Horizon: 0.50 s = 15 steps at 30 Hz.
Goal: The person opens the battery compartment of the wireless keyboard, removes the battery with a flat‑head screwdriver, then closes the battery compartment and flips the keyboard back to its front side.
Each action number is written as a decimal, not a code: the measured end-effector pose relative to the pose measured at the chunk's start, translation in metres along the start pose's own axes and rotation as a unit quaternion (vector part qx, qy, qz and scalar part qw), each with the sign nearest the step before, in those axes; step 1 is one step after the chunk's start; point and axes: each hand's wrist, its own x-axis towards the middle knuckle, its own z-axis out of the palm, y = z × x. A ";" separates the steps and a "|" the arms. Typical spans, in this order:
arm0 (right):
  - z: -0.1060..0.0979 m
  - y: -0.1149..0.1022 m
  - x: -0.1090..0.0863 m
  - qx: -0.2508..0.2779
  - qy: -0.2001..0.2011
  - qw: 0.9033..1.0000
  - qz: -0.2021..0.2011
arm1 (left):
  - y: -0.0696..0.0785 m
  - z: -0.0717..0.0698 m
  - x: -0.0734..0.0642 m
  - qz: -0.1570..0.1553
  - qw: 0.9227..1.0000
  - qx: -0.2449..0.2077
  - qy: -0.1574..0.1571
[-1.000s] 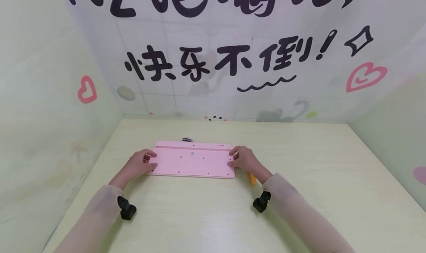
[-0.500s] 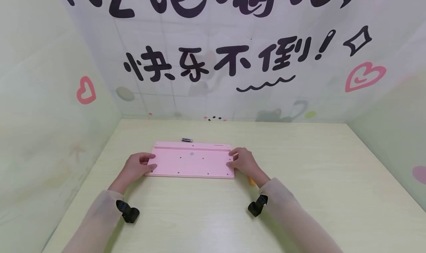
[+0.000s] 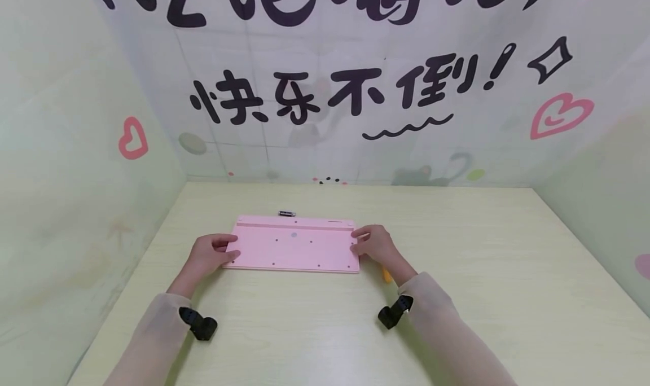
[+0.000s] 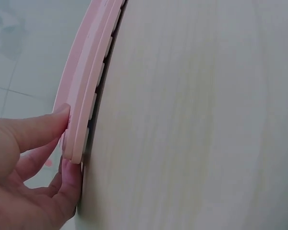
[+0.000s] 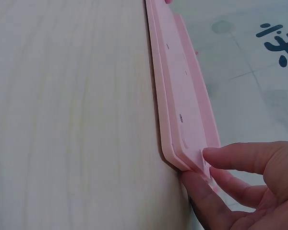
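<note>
A pink keyboard (image 3: pixel 294 250) lies underside up, its flat back with small screw holes facing me. Pale keys (image 4: pixel 93 105) show along its lower side in the left wrist view. My left hand (image 3: pixel 205 253) pinches the left end, thumb on the back and fingers at the edge and below. At the other end, my right hand (image 3: pixel 377 244) grips the corner the same way, as the right wrist view shows with the thumb (image 5: pixel 230 157) against the pink back. Both ends are close over the table.
Just behind the keyboard lies a small dark battery (image 3: pixel 286 213). An orange object (image 3: pixel 387 274) is partly hidden beneath the right wrist. The pale wooden table (image 3: pixel 315 324) meets a printed cloth wall (image 3: pixel 304 154) at the back, with side walls left and right.
The keyboard stays in nearly the same place between both hands. My left hand and wrist have shifted slightly toward me, and the right fingers have moved a little on their corner.
</note>
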 end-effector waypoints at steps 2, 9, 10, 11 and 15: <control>-0.001 0.000 0.000 0.008 -0.002 1.000 0.002 | -0.001 0.000 0.000 0.000 1.000 -0.004 0.003; -0.001 -0.005 -0.002 0.033 -0.001 0.999 0.002 | -0.001 -0.001 0.000 -0.009 1.000 -0.012 0.010; 0.000 -0.005 -0.002 0.035 0.000 0.999 0.002 | -0.001 -0.001 0.000 -0.011 1.000 -0.014 0.010; 0.000 -0.005 -0.002 0.036 0.002 0.999 0.001 | -0.002 -0.002 0.001 -0.011 1.000 -0.016 0.009; 0.001 -0.006 -0.002 0.038 0.009 0.999 -0.002 | -0.004 -0.003 0.003 -0.009 1.000 -0.027 0.005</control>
